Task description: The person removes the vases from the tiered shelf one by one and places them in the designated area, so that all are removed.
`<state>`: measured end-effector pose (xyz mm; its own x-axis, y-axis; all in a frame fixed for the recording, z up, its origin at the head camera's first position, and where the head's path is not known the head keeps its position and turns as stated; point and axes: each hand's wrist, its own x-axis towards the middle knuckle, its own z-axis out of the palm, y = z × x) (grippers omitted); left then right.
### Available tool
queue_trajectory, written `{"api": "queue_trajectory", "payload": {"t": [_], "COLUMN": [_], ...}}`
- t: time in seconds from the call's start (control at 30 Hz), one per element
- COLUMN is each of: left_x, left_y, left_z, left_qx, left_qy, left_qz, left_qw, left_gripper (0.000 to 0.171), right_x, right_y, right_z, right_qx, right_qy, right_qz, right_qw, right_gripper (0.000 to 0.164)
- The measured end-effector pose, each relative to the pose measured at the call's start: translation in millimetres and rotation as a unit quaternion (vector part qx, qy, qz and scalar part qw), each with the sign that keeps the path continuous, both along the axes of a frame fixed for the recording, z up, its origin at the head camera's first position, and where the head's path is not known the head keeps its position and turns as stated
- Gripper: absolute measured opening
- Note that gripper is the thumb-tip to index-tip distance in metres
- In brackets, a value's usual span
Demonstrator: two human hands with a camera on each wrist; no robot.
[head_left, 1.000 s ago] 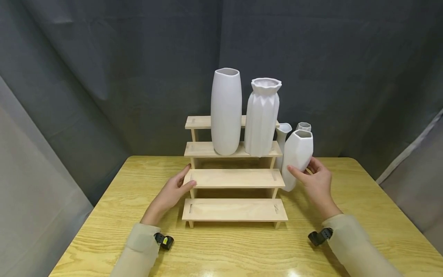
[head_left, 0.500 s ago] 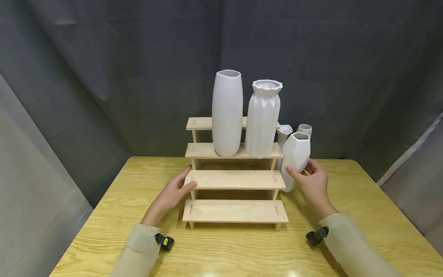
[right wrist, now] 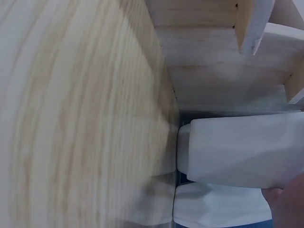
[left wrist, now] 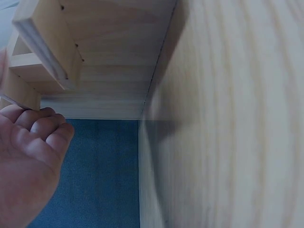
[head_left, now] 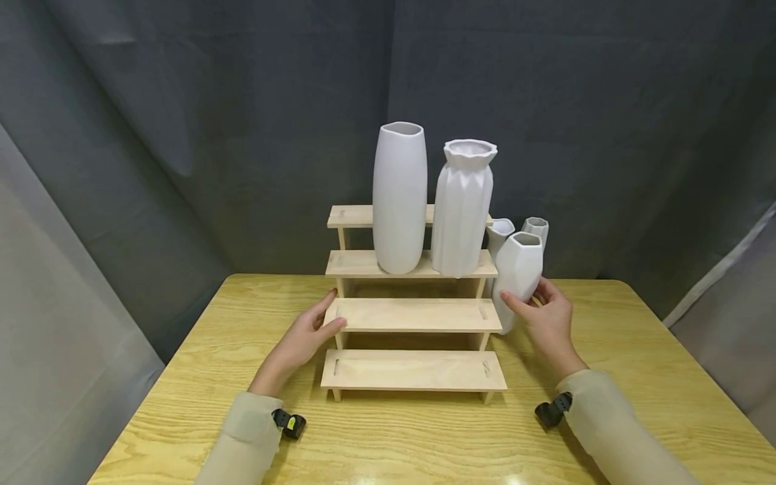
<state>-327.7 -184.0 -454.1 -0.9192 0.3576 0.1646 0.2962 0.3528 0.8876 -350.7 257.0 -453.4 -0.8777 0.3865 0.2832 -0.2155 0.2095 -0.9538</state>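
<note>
The wooden stand [head_left: 412, 314] is gripped at its left end by the left hand [head_left: 301, 339]. Just right of the stand, a faceted vase [head_left: 520, 273] is held by the right hand [head_left: 550, 327], with two more vases [head_left: 537, 228] partly hidden behind it. On the stand's second-highest tier [head_left: 353, 263], a smooth vase [head_left: 400, 199] and a pleated vase [head_left: 463, 209] are carried upright.

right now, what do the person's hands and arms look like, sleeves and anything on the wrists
The left hand and right hand are ungloved. The left sleeve and right sleeve are pale beige. The left wrist device is black with a yellow mark; the right wrist device shows only black.
</note>
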Motion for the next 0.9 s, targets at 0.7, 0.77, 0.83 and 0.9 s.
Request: {"api": "queue_trajectory", "payload": {"t": [0.7, 0.77, 0.83, 0.9], "left_x": [-2.3, -1.9, -1.7, -1.8], "left_y": [-0.1, 0.2, 0.1, -0.1], "left_z": [-3.8, -3.4, -3.2, -3.2], "left_qx": [0.0, -0.001, 0.0, 0.003], "left_qy": [0.006, 0.006, 0.005, 0.002], "left_qz": [0.005, 0.005, 0.006, 0.008], "left_qw": [1.0, 1.0, 1.0, 1.0], "left_gripper": [0.079, 0.079, 0.079, 0.079], "right_x": [-12.6, -13.6, -14.8, -15.9], "right_y": [2.9, 2.7, 2.8, 2.7], "right_z": [-15.5, -16.1, -16.6, -17.0], "right_qx": [0.023, 0.009, 0.004, 0.004], "right_qy": [0.022, 0.019, 0.018, 0.016], "right_qz": [0.008, 0.01, 0.014, 0.017], "right_qw": [0.999, 1.0, 1.0, 1.0], "right_gripper": [0.068, 0.068, 0.068, 0.069]}}
